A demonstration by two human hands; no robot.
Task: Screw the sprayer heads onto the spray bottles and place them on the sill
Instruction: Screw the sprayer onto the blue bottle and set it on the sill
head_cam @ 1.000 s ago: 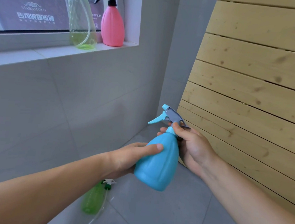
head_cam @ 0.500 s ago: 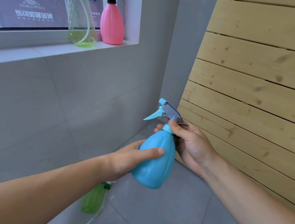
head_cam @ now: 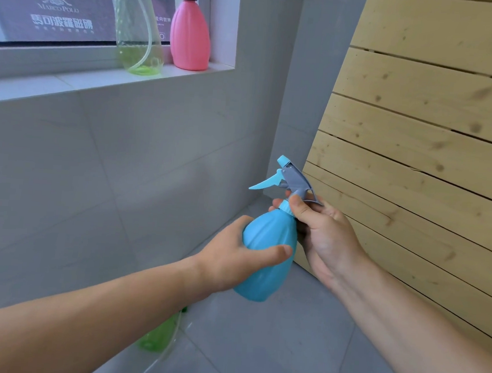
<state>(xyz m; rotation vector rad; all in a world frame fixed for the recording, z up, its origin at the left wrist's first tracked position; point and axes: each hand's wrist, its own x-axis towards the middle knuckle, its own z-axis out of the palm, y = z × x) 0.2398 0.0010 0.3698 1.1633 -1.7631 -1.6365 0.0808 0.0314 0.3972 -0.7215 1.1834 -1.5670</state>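
The fingers of the right hand are narrow and pinch the neck collar of the blue bottle, just under the grey and blue sprayer head. The thumb lies on the front of the collar and the other fingers go behind it. The left hand wraps around the body of the same bottle from the left, and its thumb lies across the front. The bottle is held in the air above the grey floor, tilted a little to the left, with the trigger pointing left.

On the window sill, near its right end, a pink bottle with a black sprayer head stands upright. Just beside it on the left stands a clear green bottle. Another green bottle lies on the floor, partly hidden under the left forearm. A wooden slat panel leans on the right.
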